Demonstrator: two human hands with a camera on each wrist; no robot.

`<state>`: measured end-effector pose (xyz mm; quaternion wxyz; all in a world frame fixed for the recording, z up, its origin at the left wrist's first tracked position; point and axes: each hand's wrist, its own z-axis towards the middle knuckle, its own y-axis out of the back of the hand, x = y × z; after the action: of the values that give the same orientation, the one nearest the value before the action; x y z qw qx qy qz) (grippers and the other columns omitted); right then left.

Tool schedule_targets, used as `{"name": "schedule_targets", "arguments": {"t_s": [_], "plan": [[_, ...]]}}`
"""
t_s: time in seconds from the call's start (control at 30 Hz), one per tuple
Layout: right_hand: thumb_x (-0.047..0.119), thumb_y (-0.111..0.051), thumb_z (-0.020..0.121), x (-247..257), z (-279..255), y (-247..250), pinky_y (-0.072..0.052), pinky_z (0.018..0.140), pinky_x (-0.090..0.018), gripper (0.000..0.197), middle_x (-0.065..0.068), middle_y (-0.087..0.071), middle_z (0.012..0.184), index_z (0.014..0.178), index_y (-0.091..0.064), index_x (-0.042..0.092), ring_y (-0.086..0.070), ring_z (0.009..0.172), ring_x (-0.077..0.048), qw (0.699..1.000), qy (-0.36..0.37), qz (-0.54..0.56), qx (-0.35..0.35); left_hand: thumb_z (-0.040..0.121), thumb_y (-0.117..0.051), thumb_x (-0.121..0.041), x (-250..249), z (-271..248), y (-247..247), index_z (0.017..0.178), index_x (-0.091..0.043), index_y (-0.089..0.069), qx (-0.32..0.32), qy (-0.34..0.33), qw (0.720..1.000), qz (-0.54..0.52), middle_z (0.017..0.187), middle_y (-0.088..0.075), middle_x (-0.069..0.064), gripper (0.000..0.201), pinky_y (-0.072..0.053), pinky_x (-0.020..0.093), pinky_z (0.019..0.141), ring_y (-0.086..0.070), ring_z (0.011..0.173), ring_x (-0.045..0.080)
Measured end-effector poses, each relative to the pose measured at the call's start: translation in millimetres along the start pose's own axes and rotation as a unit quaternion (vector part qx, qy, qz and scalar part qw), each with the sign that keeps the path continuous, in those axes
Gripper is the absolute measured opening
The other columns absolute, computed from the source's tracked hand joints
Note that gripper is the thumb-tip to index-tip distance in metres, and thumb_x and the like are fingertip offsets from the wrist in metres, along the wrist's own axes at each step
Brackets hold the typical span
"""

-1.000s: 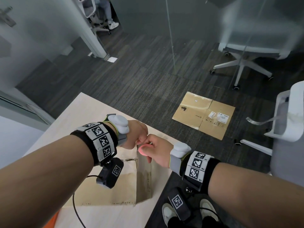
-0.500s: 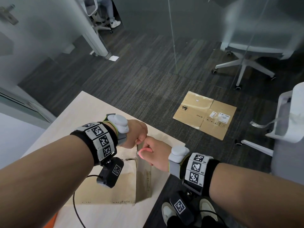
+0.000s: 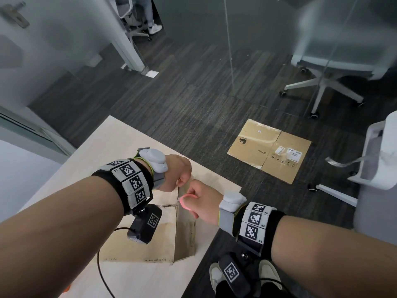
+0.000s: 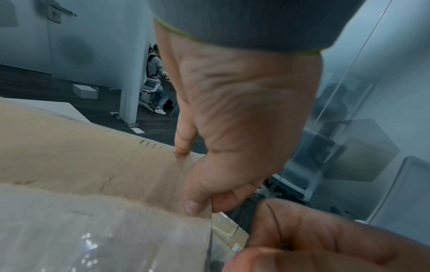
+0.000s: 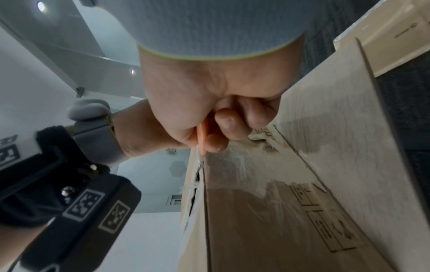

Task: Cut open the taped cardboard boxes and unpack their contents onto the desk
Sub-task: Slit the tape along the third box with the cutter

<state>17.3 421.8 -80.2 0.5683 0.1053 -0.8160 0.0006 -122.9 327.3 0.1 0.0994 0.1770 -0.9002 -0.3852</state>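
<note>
Cardboard box (image 3: 150, 231) sits on bench (image 3: 90, 151), lower centre of frame. Left hand (image 3: 176, 175) pinches the flap edge; right hand (image 3: 202, 203) clamps the pink cutter (image 3: 185, 200) at the taped seam. Board looks stiff and light, tape slick: hold by flap edges.

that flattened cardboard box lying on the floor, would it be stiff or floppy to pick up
The flattened cardboard box lies flat and looks thin, so it is probably light. A crease runs across its middle, so it would likely fold there when lifted by one edge, though each panel should stay fairly stiff.
</note>
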Motion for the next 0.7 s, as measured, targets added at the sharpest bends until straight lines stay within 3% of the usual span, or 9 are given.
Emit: {"name": "schedule_targets", "arguments": {"t_s": [0.2,0.33,0.5,0.6,0.7], "plan": [[0.030,-0.055,0.093,4,1,0,-0.041,0.060,-0.029,0.014,0.002,-0.060,0.062,0.091,-0.051,0.016,-0.051,0.057,-0.011,1.000,-0.009,-0.002,0.003,0.088,-0.060,-0.006,-1,-2,1,0.098,-0.018,-0.066,0.010,0.006,1.000,0.001,0.142,-0.049,-0.007,0.017,-0.032,0.021,0.081,-0.049,0.127,0.018],[0.028,-0.058,0.084,3,-1,-3,-0.046,0.068,-0.039,0.011,0.004,-0.055,0.064,0.078,-0.051,0.022,-0.050,0.064,-0.017,0.999,-0.022,-0.029,0.030,0.087,-0.060,-0.004,-1,-1,1,0.098,-0.018,-0.066,0.018,0.012,1.000,0.008,0.141,-0.050,-0.008,0.019,-0.033,0.022,0.079,-0.050,0.124,0.018],[0.025,-0.059,0.085,1,-6,-3,-0.045,0.067,-0.036,0.013,0.006,-0.054,0.053,0.078,-0.050,0.019,-0.048,0.056,-0.015,0.999,-0.022,0.027,0.032,0.088,-0.060,-0.003,-1,0,-4,0.101,-0.019,-0.068,0.012,0.034,0.999,-0.007,0.145,-0.048,-0.009,0.021,-0.032,0.020,0.083,-0.048,0.129,0.017],[0.025,-0.062,0.083,0,-7,6,-0.042,0.063,-0.032,0.015,0.004,-0.052,0.051,0.082,-0.053,0.013,-0.046,0.054,-0.016,0.999,-0.036,0.019,0.031,0.087,-0.058,0.001,2,-7,-11,0.107,-0.025,-0.069,-0.054,0.062,0.992,-0.099,0.153,-0.042,-0.013,0.034,-0.033,0.021,0.097,-0.040,0.141,0.014],[0.027,-0.061,0.086,-1,-6,15,-0.040,0.055,-0.029,0.017,-0.003,-0.054,0.054,0.081,-0.051,0.014,-0.045,0.049,-0.016,0.999,-0.035,0.017,0.014,0.084,-0.066,0.004,8,-22,-23,0.120,-0.016,-0.067,-0.210,0.093,0.949,-0.215,0.152,-0.047,-0.003,0.041,-0.030,0.021,0.106,-0.045,0.139,0.020]]}}
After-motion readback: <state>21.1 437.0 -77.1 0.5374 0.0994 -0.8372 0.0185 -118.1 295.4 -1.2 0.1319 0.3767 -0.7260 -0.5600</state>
